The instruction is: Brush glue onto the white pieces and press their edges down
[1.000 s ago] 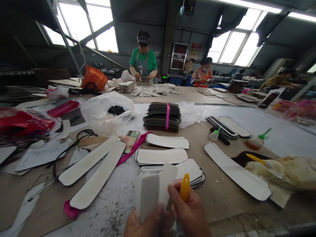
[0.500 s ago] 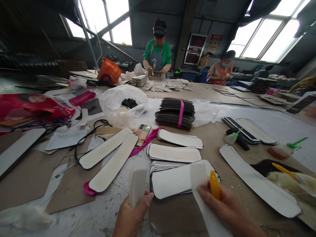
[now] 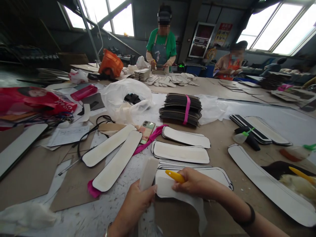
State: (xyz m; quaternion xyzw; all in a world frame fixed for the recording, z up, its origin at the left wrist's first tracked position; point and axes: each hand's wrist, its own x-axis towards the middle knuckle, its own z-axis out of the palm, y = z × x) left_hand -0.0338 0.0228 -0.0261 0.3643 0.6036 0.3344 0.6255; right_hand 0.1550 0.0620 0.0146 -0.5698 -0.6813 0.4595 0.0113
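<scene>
My left hand [image 3: 139,202] is closed round a bundle of thin white strips [image 3: 148,172], with the thumb pressed on its near side. Just to its right, my right hand [image 3: 194,181] grips a yellow-handled tool [image 3: 174,176], whose working end is hidden by the hand. Those same fingers also pinch a single white strip [image 3: 184,195], and its free end curls down toward the table. Behind and below the hands lies a stack of white panels with black edges [image 3: 214,174]. Two more piles of white panels [image 3: 181,153] sit just beyond it.
White panels [image 3: 117,161] lie left, near a phone [image 3: 147,131]. A dark bundle tied with pink band [image 3: 181,108] and a plastic bag [image 3: 111,95] stand behind. At right are a long curved panel [image 3: 271,187] and a green-tipped bottle [image 3: 239,137]. Two co-workers [image 3: 161,46] work across.
My right hand has moved left across the panel stack toward my left hand, bringing the white strip with it. The yellow handle has swung from upright to pointing left. The view has shifted slightly.
</scene>
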